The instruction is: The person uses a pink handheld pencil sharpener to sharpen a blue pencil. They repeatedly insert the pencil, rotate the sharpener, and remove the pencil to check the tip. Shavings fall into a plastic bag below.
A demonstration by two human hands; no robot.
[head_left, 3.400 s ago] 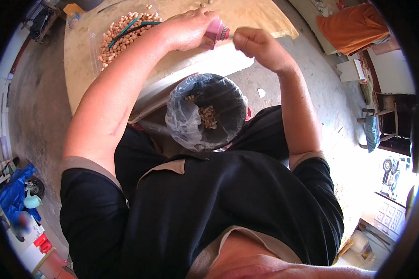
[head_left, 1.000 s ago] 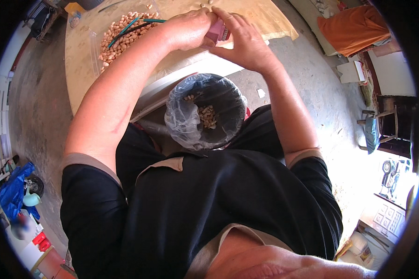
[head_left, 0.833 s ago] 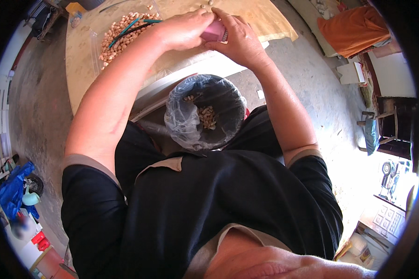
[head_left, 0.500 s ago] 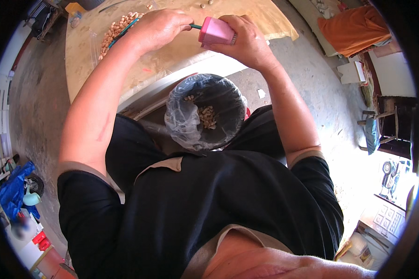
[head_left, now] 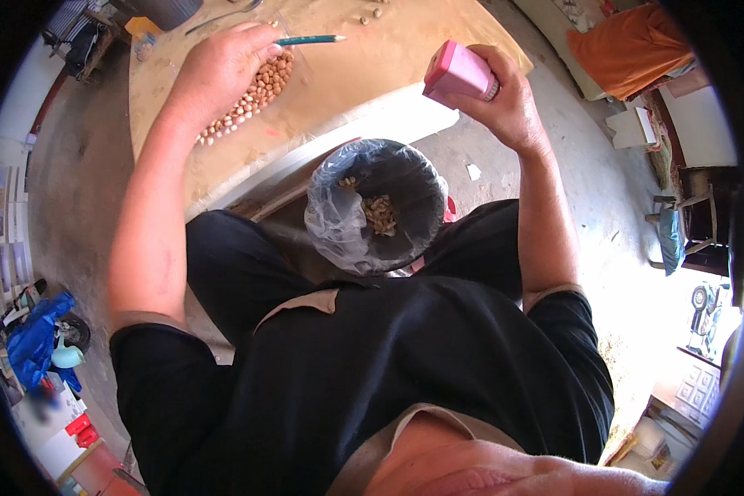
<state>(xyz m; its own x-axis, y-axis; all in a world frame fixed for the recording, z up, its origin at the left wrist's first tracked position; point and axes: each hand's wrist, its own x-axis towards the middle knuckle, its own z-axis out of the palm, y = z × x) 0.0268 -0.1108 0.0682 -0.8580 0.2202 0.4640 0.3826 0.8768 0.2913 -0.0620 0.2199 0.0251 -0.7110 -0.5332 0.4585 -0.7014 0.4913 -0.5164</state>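
Over the table's left part, my left hand (head_left: 227, 74) is closed round a dark green pencil (head_left: 310, 40). The pencil's bare wooden tip points right, toward a pink pencil sharpener (head_left: 461, 73), with a wide gap between the two. My right hand (head_left: 508, 99) grips that boxy sharpener from its right side, past the table's near right edge. Beneath and beside my left hand lies a heap of shelled peanuts (head_left: 264, 87), partly covered by the hand.
Between my knees stands a dark bin (head_left: 417, 198) with a clear plastic liner and some shells (head_left: 380, 215) at its bottom. A yellowish cover lies over the table (head_left: 372, 70). A few nuts (head_left: 376, 13) sit at its far side. Orange cloth (head_left: 628, 54) hangs at the far right.
The pencil has come out of the sharpener. My left hand has moved left with the pencil, and my right hand has moved right and slightly nearer with the sharpener.
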